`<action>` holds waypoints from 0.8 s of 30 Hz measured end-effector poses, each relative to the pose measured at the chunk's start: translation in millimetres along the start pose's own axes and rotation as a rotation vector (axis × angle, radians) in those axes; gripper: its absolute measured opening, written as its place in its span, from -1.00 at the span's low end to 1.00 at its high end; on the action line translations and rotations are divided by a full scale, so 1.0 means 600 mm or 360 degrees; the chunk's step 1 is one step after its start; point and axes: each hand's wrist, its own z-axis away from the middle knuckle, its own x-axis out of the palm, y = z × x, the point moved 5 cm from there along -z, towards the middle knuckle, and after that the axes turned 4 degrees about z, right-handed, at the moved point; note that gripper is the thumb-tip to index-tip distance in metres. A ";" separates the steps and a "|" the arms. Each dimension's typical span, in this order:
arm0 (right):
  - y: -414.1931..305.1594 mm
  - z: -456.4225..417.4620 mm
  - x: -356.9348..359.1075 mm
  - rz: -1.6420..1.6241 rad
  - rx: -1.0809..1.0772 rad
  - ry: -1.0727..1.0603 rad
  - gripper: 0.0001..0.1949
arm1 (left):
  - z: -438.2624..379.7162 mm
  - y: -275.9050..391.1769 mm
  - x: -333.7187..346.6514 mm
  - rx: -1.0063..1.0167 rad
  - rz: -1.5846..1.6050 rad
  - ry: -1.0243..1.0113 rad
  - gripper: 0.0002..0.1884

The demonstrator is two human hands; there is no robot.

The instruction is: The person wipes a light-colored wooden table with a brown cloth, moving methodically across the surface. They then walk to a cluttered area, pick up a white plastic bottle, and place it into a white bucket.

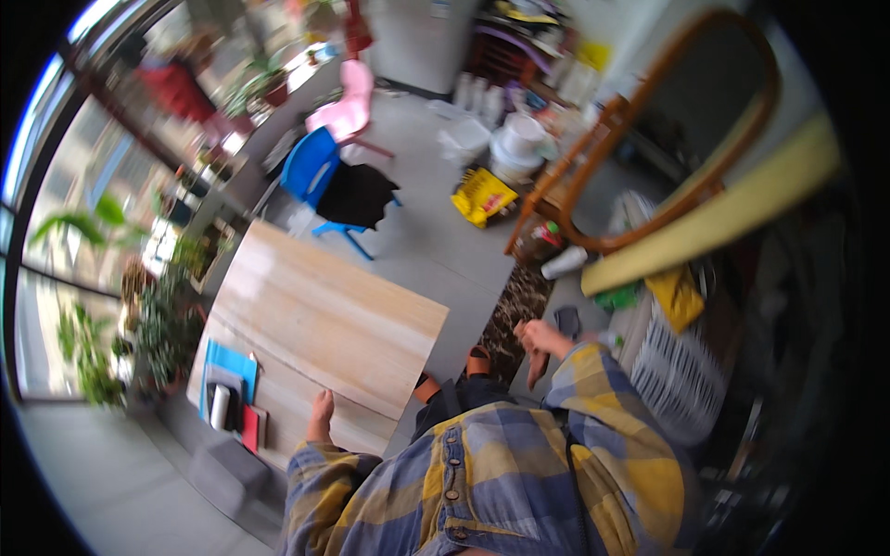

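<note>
My left hand [320, 415] is over the near edge of the light wooden table [327, 313], seen nearly edge-on. No object shows in it, and I cannot tell whether it touches the tabletop. To its left lie a blue folder [229, 358], a white cylinder [220, 407] on a dark item, and a red book [251, 427]. My right hand [546, 337] hangs to the right of the table, above the floor, with its fingers curled. A brownish elongated shape [537, 367] shows just below it, blurred; whether the hand holds it is unclear.
Beyond the table stands a blue chair [309, 167] with black cloth on it, then a pink chair [348, 108]. An oval wood-framed mirror [667, 132], a pale yellow beam [709, 208], a yellow bag [483, 197] and white buckets [518, 142] crowd the right. Potted plants [167, 326] line the window.
</note>
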 end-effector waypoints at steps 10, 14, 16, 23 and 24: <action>0.227 0.441 -0.041 -0.1108 0.0421 0.0761 -0.63 | 0.125 0.122 0.098 -0.0498 -0.0107 -0.0618 -0.35; 0.351 0.620 0.048 -0.1317 0.0455 0.0934 -0.69 | 0.133 0.197 0.146 -0.0333 -0.0334 -0.0610 -0.35; 0.421 0.740 0.099 -0.1268 0.0526 0.1164 -0.76 | 0.129 0.220 0.211 -0.0253 -0.0443 -0.0624 -0.34; 0.581 1.071 0.377 -0.1278 0.1241 0.1421 -0.69 | 0.237 0.295 0.481 0.0101 -0.0614 -0.0778 -0.51; 0.586 1.120 0.411 -0.1585 0.1056 0.1402 -0.69 | 0.262 0.293 0.527 0.0105 -0.0655 -0.0895 -0.50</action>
